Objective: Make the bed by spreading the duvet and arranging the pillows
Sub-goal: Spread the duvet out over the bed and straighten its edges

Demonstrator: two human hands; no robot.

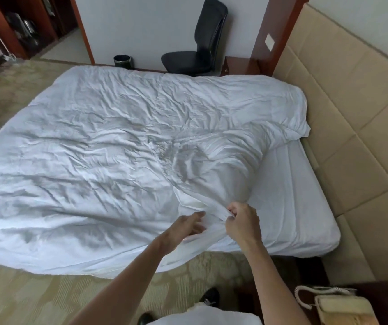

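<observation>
The duvet (108, 146) is white and heavily creased, spread over most of the bed (305, 207); its left and near edges hang over the mattress sides toward the carpet; its far right corner lies up by the headboard, rumpled and folded; its near right corner is bunched into a gathered ridge, lifted off the surface; to the right, a strip of the bed's smooth white fitted sheet lies uncovered along the headboard side.

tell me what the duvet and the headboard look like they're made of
Duvet: white woven fabric, likely cotton, matte; it creases finely and bunches where the right hand pinches it.
Headboard: beige padded panels, probably leatherette or fabric; seams and a soft sheen, hard to tell which.
</observation>
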